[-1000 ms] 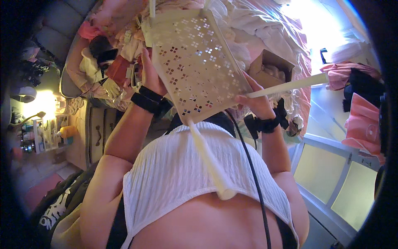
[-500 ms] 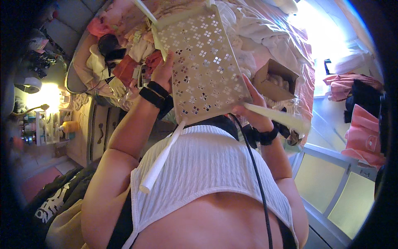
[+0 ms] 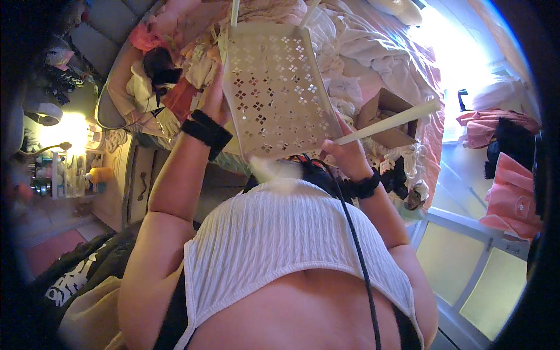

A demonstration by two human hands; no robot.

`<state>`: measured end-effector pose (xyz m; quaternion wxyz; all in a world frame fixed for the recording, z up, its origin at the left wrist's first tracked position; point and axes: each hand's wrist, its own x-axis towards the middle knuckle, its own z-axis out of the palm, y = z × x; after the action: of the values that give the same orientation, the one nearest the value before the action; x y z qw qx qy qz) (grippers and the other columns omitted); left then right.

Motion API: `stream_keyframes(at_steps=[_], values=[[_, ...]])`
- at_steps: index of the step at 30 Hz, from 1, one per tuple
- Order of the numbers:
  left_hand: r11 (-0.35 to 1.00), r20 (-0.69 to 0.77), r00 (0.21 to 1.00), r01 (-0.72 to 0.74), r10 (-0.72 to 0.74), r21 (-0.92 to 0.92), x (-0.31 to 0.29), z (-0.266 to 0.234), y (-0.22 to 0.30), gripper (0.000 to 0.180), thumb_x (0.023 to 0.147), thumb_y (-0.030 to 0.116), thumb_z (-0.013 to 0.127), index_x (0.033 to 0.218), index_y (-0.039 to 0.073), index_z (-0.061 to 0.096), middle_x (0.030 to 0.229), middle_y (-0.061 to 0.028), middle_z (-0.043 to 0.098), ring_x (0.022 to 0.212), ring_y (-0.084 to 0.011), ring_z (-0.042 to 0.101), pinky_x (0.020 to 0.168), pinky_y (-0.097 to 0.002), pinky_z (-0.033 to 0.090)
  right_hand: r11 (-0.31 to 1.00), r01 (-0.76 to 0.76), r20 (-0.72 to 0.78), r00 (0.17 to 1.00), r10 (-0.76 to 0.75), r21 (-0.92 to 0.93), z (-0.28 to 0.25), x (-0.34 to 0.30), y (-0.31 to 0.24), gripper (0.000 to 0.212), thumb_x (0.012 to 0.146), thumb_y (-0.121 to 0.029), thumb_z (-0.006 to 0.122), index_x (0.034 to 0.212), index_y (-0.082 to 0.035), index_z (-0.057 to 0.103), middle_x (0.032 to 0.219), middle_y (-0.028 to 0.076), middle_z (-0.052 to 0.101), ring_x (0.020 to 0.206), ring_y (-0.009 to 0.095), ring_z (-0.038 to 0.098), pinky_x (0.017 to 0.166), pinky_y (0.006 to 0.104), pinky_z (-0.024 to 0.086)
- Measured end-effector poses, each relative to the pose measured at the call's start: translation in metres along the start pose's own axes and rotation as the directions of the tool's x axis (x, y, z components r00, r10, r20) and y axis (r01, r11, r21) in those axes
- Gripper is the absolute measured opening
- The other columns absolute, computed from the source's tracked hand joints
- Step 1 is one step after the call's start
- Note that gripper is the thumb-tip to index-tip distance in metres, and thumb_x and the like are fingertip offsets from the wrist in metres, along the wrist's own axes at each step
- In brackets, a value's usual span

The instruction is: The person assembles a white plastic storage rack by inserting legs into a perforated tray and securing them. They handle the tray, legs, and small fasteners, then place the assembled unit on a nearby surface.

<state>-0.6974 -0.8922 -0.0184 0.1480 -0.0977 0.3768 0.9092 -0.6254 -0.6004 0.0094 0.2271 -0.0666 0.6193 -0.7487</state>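
Note:
Between my hands hangs a cream plastic rack shelf, perforated with clusters of small diamond-shaped holes. Pale tube legs stick out from its corners. One leg slants off to the right, and another, blurred, points toward my chest. My left hand grips the shelf's left edge, its fingers partly hidden behind the panel. At the near right corner, my right hand is closed on the edge beside the slanting leg. Dark bands circle both wrists.
Beyond the shelf, a bed is strewn with clothes and rumpled sheets. An open cardboard box lies on it at right. A lit lamp and a drawer cabinet stand at left. Pink fabric hangs at right. A black cable runs down my front.
The shelf has turned and tilted, its slanting right leg now raised and the near left leg swung up toward my chest. My left hand has shifted left along with its edge.

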Motion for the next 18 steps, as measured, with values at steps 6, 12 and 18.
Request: stream_keyframes(at_steps=[6, 12, 18], values=[[0.993, 0.105, 0.994, -0.008, 0.02, -0.118, -0.024, -0.007, -0.013, 0.062, 0.091, 0.053, 0.03, 0.131, 0.006, 0.035, 0.126, -0.0128, 0.048, 0.114, -0.028, 0.047, 0.097, -0.0434, 0.037, 0.997, 0.031, -0.018, 0.999, -0.029, 0.073, 0.0, -0.004, 0.016, 0.071, 0.08, -0.021, 0.065, 0.136, -0.004, 0.026, 0.111, 0.008, 0.054, 0.089, 0.013, 0.056, 0.073, 0.0276, 0.05], [0.993, -0.069, 0.996, -0.057, 0.05, -0.105, -0.048, -0.002, -0.023, 0.057, 0.091, 0.049, 0.037, 0.129, 0.007, 0.04, 0.124, -0.009, 0.049, 0.112, -0.0205, 0.048, 0.097, -0.037, 0.038, 0.995, -0.01, -0.036, 0.999, 0.007, -0.104, 0.0, -0.002, 0.028, 0.069, 0.076, 0.0, 0.061, 0.136, -0.005, 0.028, 0.121, 0.011, 0.051, 0.103, 0.021, 0.054, 0.087, 0.0338, 0.046], [0.795, -0.15, 0.818, -0.47, 0.556, 0.384, -0.095, -0.013, -0.019, 0.054, 0.092, 0.021, 0.044, 0.139, 0.011, 0.021, 0.131, -0.006, 0.04, 0.109, -0.0168, 0.046, 0.095, -0.0309, 0.035, 0.995, 0.019, 0.187, 0.982, 0.0, -0.098, 0.024, 0.044, 0.033, 0.072, 0.076, -0.014, 0.066, 0.136, -0.006, 0.029, 0.118, 0.009, 0.052, 0.1, 0.018, 0.054, 0.079, 0.0304, 0.05]])
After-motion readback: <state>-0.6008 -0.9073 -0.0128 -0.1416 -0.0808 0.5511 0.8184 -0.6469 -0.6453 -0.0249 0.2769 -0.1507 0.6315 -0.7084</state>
